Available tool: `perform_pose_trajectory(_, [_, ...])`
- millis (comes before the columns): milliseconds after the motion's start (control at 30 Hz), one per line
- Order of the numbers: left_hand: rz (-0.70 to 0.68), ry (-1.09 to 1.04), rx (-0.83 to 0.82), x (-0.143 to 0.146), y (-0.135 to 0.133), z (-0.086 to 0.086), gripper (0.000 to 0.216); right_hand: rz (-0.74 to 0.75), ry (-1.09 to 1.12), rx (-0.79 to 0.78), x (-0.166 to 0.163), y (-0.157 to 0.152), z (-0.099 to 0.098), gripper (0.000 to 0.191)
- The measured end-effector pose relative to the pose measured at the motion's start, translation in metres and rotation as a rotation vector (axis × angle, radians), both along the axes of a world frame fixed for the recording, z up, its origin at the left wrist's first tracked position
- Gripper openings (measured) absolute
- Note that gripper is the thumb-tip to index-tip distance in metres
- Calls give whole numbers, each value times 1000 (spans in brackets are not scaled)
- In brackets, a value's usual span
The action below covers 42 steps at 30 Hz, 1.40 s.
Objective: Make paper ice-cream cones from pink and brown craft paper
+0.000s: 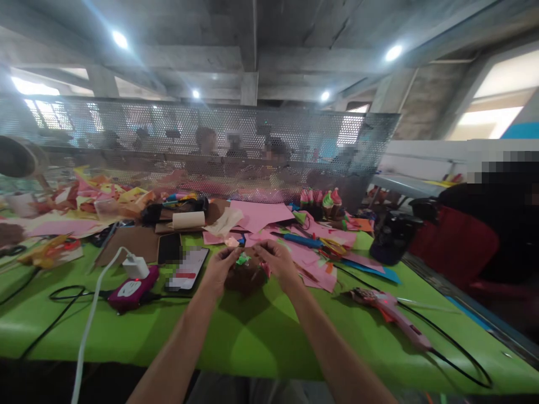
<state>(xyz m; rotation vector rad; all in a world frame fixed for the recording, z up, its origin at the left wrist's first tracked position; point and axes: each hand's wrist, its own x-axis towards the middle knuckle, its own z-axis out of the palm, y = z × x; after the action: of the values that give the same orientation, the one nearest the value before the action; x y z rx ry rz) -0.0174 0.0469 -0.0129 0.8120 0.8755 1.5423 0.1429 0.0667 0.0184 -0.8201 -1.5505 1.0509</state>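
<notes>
In front of me is a dark brown craft piece [245, 280] with a small green part [243, 259] on top and pink edging at its right side. My left hand [222, 269] grips its upper left side, thumb and forefinger closed beside the green part. At the upper right my right hand [275, 258] is closed in a pinch; whatever lies between these fingertips is too small to make out. The lower fingers of both hands are partly hidden.
A pink glue gun [400, 320] lies right with its cord. To the left are a phone [188, 269], a purple power strip [132, 289] with a white charger [137, 266], and another glue gun [48, 249]. Paper scraps [261, 215] and blue-handled scissors [301, 240] lie behind.
</notes>
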Motion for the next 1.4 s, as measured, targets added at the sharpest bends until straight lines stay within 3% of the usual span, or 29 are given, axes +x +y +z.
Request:
perform_pose_trajectory(200, [-54, -29, 21, 1, -4, 5, 53, -17, -96, 89, -2, -2, -2, 24])
perform_pose_trajectory(633, [-77, -12, 50, 6, -9, 10, 43, -116, -217, 172, -5, 0, -12, 7])
perform_pose_trajectory(933, [-147, -9, 43, 6, -5, 5, 50, -145, -231, 166, -2, -6, -5, 13])
perform_pose_trajectory(1400, [-62, 69, 44, 8, 0, 0, 50, -145, -222, 226, -2, -6, -3, 19])
